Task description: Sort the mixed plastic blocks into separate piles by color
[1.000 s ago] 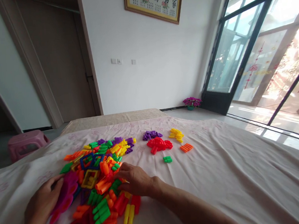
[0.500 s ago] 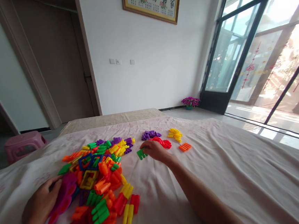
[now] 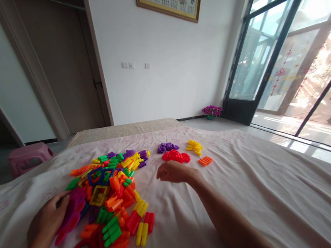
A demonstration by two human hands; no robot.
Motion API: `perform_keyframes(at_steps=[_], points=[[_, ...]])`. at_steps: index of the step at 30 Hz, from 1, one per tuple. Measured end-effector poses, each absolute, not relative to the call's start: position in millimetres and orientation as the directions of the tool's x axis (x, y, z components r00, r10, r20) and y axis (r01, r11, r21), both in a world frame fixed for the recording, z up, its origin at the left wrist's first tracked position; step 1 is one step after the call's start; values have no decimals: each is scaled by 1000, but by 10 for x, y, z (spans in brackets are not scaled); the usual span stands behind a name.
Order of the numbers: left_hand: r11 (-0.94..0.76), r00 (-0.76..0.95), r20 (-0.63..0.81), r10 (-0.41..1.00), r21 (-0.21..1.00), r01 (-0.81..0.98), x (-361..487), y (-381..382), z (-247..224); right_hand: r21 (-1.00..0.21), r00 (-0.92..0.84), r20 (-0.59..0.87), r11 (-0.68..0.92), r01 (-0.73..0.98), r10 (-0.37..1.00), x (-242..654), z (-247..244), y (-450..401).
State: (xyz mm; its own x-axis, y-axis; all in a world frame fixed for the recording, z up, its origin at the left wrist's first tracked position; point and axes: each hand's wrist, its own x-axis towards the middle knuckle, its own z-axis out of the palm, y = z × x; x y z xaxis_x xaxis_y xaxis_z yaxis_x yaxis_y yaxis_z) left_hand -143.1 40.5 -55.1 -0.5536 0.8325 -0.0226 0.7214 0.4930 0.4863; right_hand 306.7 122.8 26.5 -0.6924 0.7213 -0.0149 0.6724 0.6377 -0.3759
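On the left, my left hand (image 3: 47, 219) grips a magenta, scallop-edged plastic piece (image 3: 71, 214) between thumb and fingers, at the near left side of a heap of plastic building blocks (image 3: 112, 204). My right hand (image 3: 173, 172) is over the cloth right of the heap, its fingers curled in; any block inside them is hidden. Just beyond it lies a red group of blocks (image 3: 175, 156), with a purple group (image 3: 167, 147) behind. Farther right are a yellow group (image 3: 194, 147) and an orange block (image 3: 205, 161).
A pale, wrinkled cloth (image 3: 247, 194) covers the surface under the blocks. At the far side is a beige-covered surface (image 3: 120, 132). A pink stool (image 3: 31, 157) stands at left, a potted purple plant (image 3: 212, 111) by the glass door (image 3: 253, 66).
My right hand has turned and come slightly nearer and right, uncovering the red group. The green block in its fingers is out of sight now. My left hand keeps its grip.
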Motion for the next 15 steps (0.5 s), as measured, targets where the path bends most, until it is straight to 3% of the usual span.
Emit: perform_keyframes(at_steps=[3,6,15], points=[[495,-557,-14,831,478,726,-1424,404,-546,-457,-819,-42,718,525,572,2699,144,1007],[487,-553,-5,833,480,729,-1422,399,-537,-455,-863,-21,764,458,505,2480,28,847],[453,-546,54,836,496,741,-1461,416,-572,-506,-822,1,709,490,570,2447,-118,820]])
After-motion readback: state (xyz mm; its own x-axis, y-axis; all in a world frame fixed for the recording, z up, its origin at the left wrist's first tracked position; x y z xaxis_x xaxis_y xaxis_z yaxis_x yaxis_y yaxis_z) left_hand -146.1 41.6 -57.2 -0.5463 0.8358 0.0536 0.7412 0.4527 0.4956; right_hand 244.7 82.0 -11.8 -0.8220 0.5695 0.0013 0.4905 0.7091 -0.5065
